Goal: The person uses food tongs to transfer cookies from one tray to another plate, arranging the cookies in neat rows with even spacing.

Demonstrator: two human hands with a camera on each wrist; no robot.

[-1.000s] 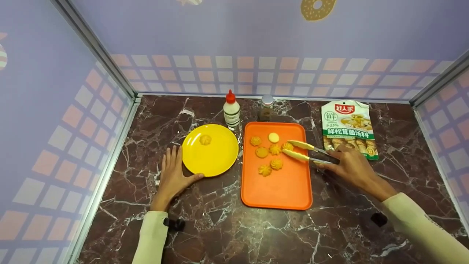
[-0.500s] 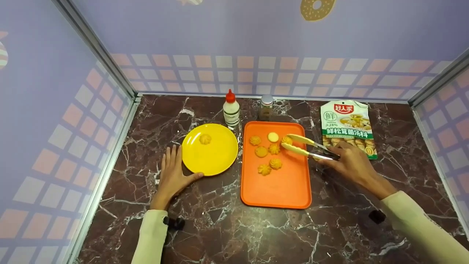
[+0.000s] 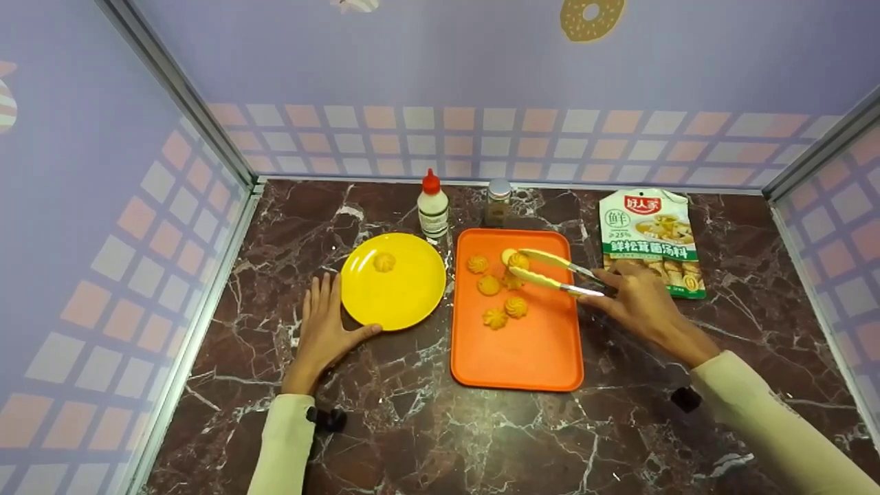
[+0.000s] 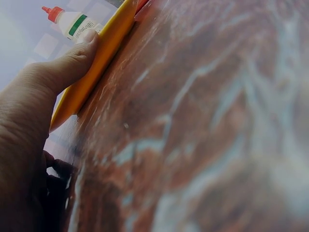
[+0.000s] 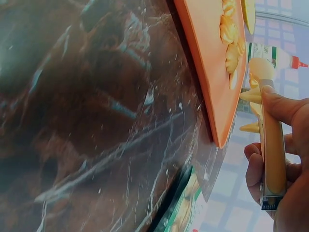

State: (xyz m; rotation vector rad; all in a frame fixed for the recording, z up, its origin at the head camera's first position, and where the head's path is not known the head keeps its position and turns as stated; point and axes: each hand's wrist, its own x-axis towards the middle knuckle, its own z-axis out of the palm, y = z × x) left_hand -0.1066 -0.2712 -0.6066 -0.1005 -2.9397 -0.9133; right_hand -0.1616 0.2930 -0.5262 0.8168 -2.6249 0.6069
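Note:
My right hand (image 3: 639,302) grips a pair of tongs (image 3: 560,283) with pale yellow tips. A swirled cookie (image 3: 518,260) sits between those tips, over the orange tray (image 3: 515,357); in the right wrist view it shows raised above the tray. Several more cookies (image 3: 495,317) lie on the tray, one partly hidden by the tongs. On the left, my left hand (image 3: 323,330) rests with spread fingers against the rim of a yellow plate (image 3: 405,302), thumb on its near edge. One cookie (image 3: 383,262) lies on that plate.
Behind the plate and tray stand a red-capped squeeze bottle (image 3: 433,210) and a small glass jar (image 3: 498,206). A green and white food packet (image 3: 650,234) lies just beyond my right hand. Patterned walls close off the back and sides of the marble-look table (image 3: 385,426).
The tongs have carried the cookie up and to the left from the tray's right side, now overlapping the pale round cookie. My left hand and the plate have stayed in place.

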